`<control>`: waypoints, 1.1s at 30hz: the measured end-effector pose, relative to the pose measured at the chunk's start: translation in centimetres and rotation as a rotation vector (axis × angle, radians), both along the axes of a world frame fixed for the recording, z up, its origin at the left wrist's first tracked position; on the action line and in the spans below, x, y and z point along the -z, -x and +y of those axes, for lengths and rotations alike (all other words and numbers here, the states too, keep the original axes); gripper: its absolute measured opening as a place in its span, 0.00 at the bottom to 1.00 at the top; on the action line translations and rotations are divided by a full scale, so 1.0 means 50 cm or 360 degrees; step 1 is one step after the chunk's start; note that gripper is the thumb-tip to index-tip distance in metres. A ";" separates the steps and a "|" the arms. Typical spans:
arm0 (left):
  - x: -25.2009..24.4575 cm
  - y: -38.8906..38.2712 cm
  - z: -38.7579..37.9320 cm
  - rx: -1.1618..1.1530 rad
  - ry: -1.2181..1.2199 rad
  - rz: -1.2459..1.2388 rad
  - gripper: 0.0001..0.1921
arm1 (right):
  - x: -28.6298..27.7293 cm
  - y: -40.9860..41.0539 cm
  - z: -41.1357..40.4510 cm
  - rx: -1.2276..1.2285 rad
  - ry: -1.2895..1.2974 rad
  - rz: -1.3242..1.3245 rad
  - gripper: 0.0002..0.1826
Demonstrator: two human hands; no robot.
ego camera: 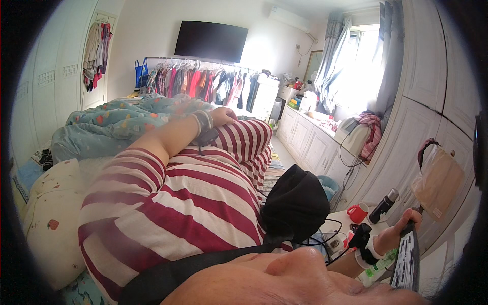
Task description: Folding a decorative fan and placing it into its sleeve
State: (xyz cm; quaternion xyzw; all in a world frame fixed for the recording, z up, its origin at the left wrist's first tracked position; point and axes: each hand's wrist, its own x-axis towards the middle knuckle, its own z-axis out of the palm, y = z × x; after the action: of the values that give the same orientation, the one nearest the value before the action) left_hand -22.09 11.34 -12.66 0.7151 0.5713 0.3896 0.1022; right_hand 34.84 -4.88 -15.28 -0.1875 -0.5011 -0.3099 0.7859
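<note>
My left hand (224, 115) rests on a raised knee in red-and-white striped cloth (246, 141). Its fingers are loosely curled, and the palm side is hidden. A band with a dark device (206, 121) circles that wrist. At the right, my right hand (411, 220) grips the top of a flat black-edged object (406, 261), perhaps a phone. Its light face, seen at a steep angle, bears dark marks. The right wrist wears a white band with a black strap (368, 255). Between torso and bedside table lies a bundle of black cloth (296, 202).
The bedside table (345, 217) holds a red mug (357, 212), a dark flask (384, 206), cables and a green bottle (375, 267). A floral quilt (103, 126) and a pillow (53, 225) lie to the left. Beyond stands a clothes rack (198, 82); a blue bin (327, 187) sits by the cabinets.
</note>
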 end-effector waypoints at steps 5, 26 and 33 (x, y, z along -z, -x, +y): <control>-0.004 -0.008 -0.007 -0.0003 0.0001 -0.0003 0.11 | 0.000 0.001 0.017 0.0161 -0.0076 -0.0001 0.10; -0.002 -0.001 -0.002 0.0023 -0.0008 -0.0018 0.12 | -0.003 -0.002 0.020 0.0153 -0.0115 -0.0062 0.09; -0.001 -0.002 -0.004 0.0030 -0.0020 -0.0013 0.12 | 0.001 0.001 0.016 0.0206 -0.0076 0.0126 0.10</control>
State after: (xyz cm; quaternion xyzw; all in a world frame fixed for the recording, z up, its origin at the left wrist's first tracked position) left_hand -22.02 11.17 -12.62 0.7195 0.5616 0.3952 0.1037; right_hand 34.79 -4.07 -15.32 -0.2127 -0.4490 -0.3643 0.7877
